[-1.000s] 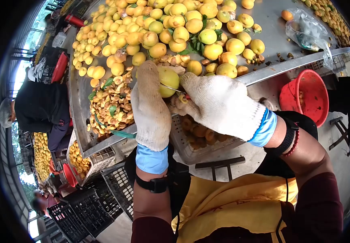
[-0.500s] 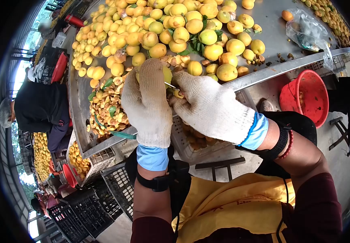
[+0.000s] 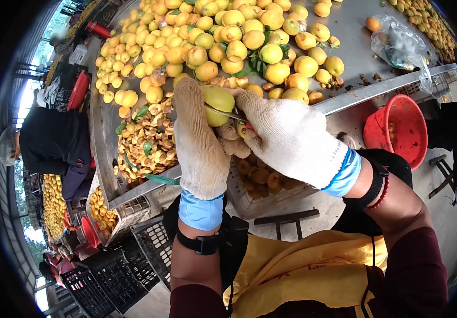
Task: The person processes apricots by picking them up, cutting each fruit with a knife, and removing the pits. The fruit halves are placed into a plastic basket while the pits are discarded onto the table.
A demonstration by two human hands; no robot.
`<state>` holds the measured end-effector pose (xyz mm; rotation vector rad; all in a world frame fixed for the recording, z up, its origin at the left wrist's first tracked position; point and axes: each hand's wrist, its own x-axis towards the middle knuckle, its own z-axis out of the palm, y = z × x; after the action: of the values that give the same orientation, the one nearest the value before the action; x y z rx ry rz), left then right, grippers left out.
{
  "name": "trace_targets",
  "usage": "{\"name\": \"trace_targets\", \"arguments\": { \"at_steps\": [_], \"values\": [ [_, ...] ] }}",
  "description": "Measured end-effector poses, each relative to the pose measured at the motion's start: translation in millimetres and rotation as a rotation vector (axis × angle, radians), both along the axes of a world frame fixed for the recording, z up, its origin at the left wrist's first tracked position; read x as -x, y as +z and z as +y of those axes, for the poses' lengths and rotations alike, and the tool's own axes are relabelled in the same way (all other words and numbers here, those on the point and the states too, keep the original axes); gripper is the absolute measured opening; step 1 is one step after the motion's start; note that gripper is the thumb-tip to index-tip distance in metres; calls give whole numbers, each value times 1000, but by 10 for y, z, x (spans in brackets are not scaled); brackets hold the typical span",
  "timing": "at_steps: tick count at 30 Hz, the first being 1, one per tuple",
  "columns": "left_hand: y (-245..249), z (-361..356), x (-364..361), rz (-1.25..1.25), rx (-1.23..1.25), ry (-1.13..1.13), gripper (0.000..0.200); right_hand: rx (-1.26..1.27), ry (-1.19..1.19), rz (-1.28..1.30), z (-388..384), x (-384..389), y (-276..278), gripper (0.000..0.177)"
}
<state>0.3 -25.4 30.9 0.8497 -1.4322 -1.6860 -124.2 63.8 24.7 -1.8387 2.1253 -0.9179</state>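
My left hand (image 3: 201, 146), in a white knit glove, is closed around a yellow-green apricot (image 3: 215, 100). In my right hand (image 3: 291, 139), gloved alike, is a small knife with its thin blade (image 3: 227, 113) against the fruit's side. A bit of its yellow and red handle (image 3: 244, 129) shows between my fingers; the rest is hidden. Both hands are over the near edge of a metal table (image 3: 339, 105). Beyond them lies a big heap of whole yellow apricots (image 3: 186, 40). Left of my left hand is a pile of cut fruit pieces (image 3: 146, 135).
Below my hands stands a crate (image 3: 260, 196) with fruit. A red bucket (image 3: 398, 130) is on the floor at right. A plastic bag (image 3: 398, 45) lies on the table. Another person (image 3: 54, 143) sits at left, near fruit crates (image 3: 125, 214).
Both hands have shifted slightly right and down. The apricot has turned into fuller view, and the knife blade now lies across its side.
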Motion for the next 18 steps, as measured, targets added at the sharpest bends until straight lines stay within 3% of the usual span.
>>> {"name": "trace_targets", "arguments": {
  "at_steps": [2,6,8,9,11,12,14,18],
  "values": [
    [37,9,56,28,-322,28,63,18,-51,73,-39,29,-64,37],
    [38,-35,71,85,-352,-23,59,100,27,-114,-82,115,-68,30],
    [108,3,157,-92,-91,63,52,31,26,-164,-79,118,-11,30],
    [51,-1,184,-92,-91,62,52,-37,25,-214,-82,116,12,30],
    [-109,-12,196,20,264,165,48,9,15,-216,-68,65,-14,30],
    [-78,-6,150,16,264,166,48,56,7,-219,-65,32,-33,30],
    [19,9,40,168,-220,-43,48,58,-12,-157,-112,34,-62,30],
    [-25,3,40,318,-373,-114,48,63,-59,-105,-159,37,-30,31]
  ]
}}
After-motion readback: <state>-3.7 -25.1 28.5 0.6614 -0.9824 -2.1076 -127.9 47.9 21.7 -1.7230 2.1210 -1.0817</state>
